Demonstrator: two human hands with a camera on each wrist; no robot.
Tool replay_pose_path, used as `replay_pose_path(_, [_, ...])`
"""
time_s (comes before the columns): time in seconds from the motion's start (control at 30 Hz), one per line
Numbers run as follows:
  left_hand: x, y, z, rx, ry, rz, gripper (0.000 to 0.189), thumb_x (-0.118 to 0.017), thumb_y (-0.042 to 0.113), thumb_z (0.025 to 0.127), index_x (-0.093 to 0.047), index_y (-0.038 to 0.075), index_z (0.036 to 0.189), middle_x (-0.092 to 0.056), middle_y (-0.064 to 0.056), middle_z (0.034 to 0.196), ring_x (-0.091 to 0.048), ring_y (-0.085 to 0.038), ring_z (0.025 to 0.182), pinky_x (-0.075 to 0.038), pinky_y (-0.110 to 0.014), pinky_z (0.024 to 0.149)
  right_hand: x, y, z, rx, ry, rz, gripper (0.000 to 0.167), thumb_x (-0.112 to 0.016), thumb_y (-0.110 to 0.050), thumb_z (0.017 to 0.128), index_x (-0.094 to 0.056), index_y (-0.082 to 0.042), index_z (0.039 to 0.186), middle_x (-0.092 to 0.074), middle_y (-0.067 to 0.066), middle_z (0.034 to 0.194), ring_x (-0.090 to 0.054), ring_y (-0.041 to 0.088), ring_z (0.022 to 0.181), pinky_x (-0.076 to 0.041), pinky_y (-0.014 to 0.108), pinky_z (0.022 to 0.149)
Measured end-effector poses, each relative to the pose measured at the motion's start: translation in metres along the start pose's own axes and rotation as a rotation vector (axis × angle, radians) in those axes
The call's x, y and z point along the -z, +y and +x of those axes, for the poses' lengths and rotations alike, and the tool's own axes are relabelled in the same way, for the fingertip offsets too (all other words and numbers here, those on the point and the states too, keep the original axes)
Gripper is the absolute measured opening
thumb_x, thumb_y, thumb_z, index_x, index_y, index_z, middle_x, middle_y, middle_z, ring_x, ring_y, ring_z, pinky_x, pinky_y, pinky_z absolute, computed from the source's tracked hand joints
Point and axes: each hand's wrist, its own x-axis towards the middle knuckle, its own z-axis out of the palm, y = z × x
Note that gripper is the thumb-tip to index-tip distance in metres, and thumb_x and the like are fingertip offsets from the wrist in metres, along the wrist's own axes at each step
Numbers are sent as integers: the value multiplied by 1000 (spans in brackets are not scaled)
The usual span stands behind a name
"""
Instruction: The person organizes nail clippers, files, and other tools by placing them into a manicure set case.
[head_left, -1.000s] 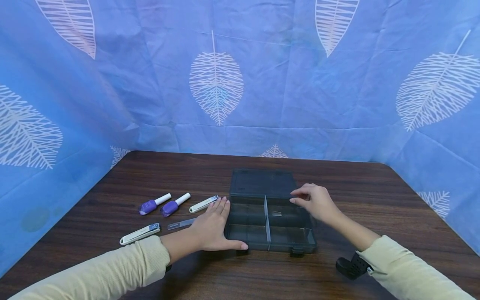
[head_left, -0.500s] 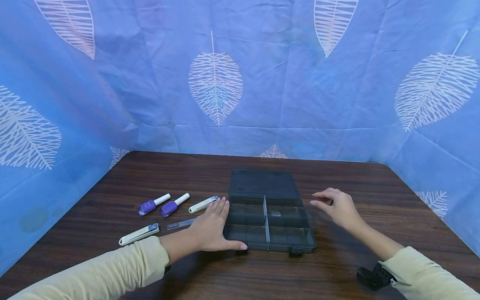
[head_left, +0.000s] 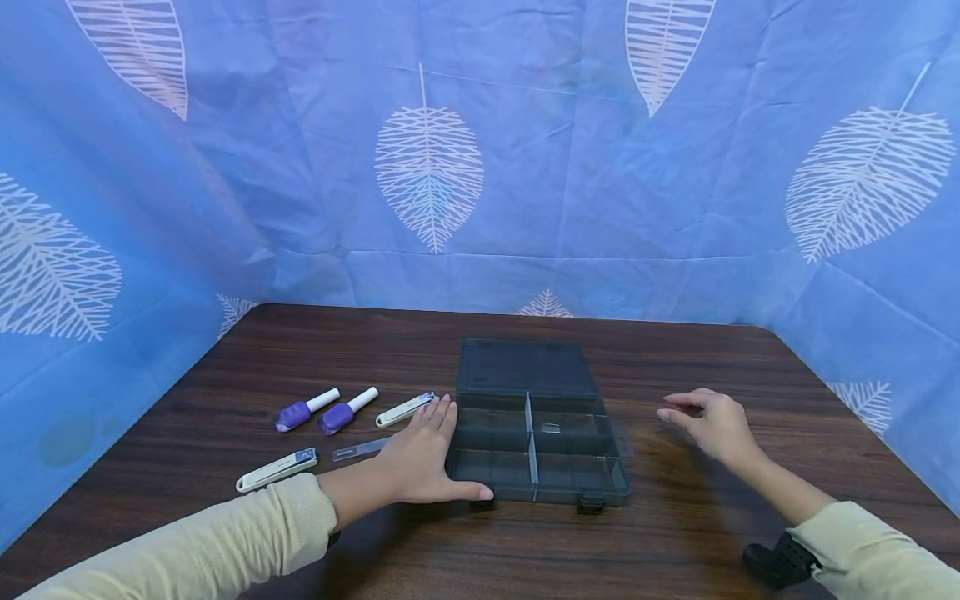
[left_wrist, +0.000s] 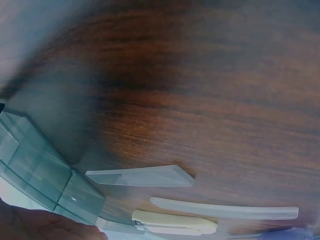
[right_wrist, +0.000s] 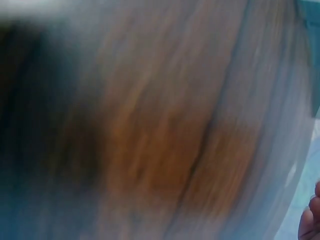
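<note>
A dark translucent compartment box (head_left: 573, 498) lies on the table with its lid (head_left: 525, 367) folded back. An upright divider (head_left: 532, 446) stands between its bare compartments. My left hand (head_left: 422, 454) rests against the box's left side, fingers straight, thumb stretched along the front edge. My right hand (head_left: 712, 427) hovers right of the box, fingers loosely bent, thumb and fingertips apart, nothing visible between them. A cream nail clipper (head_left: 405, 409) lies close to my left fingertips. In the left wrist view two clear flat strips, one nearer (left_wrist: 140, 176) and one farther (left_wrist: 225, 208), lie beside the box.
Two purple nail polish bottles with white caps, one on the left (head_left: 306, 410) and one on the right (head_left: 348, 412), lie left of the box. Another nail clipper (head_left: 277, 470) lies nearer my left sleeve. A blue leaf-patterned cloth (head_left: 510, 167) hangs around the wooden table (head_left: 360, 333).
My right hand has moved away from over the box's right side, out to the right across the table. My left hand and the box have stayed in place.
</note>
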Motion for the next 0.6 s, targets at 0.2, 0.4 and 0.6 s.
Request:
replay_pose_path(0.2, [0, 0, 0, -1, -7, -7, 114, -53, 77, 71, -19, -2, 146, -16, -19, 154, -15, -32, 143, -19, -45, 115, 1, 13, 1, -64, -68, -25, 30, -68, -18, 85, -67, 7, 100, -64, 26, 94, -57, 20, 67, -41, 24, 51])
replay_pose_path(0.4, [1, 0, 0, 10, -18, -12, 114, -52, 78, 71, -18, -1, 146, -15, -18, 154, -14, -31, 143, -19, -45, 115, 0, 20, 4, -98, -136, -47, 25, -67, -13, 83, -68, 8, 97, -65, 25, 92, -60, 26, 71, -46, 31, 56])
replay_pose_path(0.6, [1, 0, -1, 5, -11, -11, 114, -52, 78, 71, -19, -1, 146, -16, -19, 154, -15, -32, 143, -19, -45, 115, -2, 22, 6, -139, -186, -47, 23, -67, -12, 82, -69, 7, 95, -68, 21, 86, -61, 27, 72, -49, 38, 61])
